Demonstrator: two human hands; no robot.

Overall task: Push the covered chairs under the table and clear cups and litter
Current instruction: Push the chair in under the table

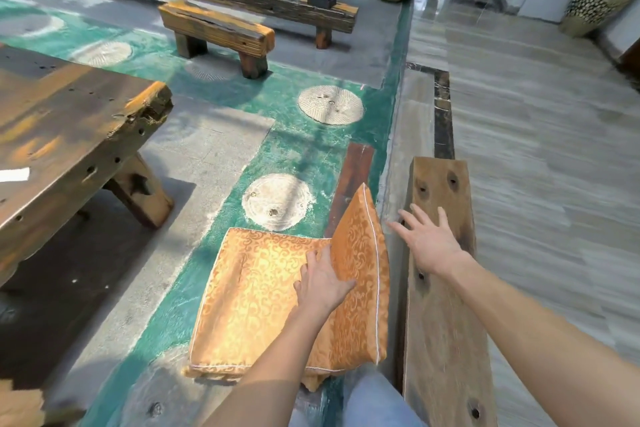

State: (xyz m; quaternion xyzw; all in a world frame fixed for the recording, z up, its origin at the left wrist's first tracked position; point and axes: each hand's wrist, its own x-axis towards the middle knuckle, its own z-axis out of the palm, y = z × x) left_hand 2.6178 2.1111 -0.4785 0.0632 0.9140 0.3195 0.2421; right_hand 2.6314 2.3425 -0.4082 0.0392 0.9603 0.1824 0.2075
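Where cushions [263, 295] meet, left fingers [320, 258] flat; right fingers [420, 218] spread on plank [446, 322].

You have only one view, from the camera on your head. It looks forward and steeply down, close over your left hand [323, 282] and right hand [429, 239]. The wide lens bends the edges, and farther benches [214, 28] show at the top.

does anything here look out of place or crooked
Yes. The upright orange cushion leans tilted against the wooden backrest instead of sitting square, its lower corner overhanging the flat seat cushion. A white paper scrap lies on the table.
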